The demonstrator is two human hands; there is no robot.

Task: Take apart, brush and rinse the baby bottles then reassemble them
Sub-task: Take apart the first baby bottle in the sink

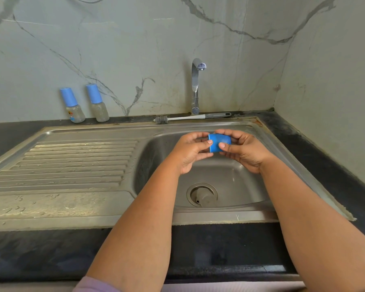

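Over the sink basin both hands hold a blue bottle cap (219, 142) lying on its side. My right hand (243, 151) grips its right part with curled fingers and thumb. My left hand (190, 150) pinches its open left rim. Whether a bottle body sits behind my left hand stays hidden. Two clear baby bottles with blue caps stand against the back wall, one at the left (72, 106) and one beside it (98, 103). A grey-handled bottle brush (191, 118) lies on the ledge behind the basin.
The steel sink (240, 186) has a drain plug (202, 196) at its bottom and a ribbed draining board (72, 163) to the left. A chrome tap (196, 85) stands behind it with no water running. Black counter (325, 157) runs around it.
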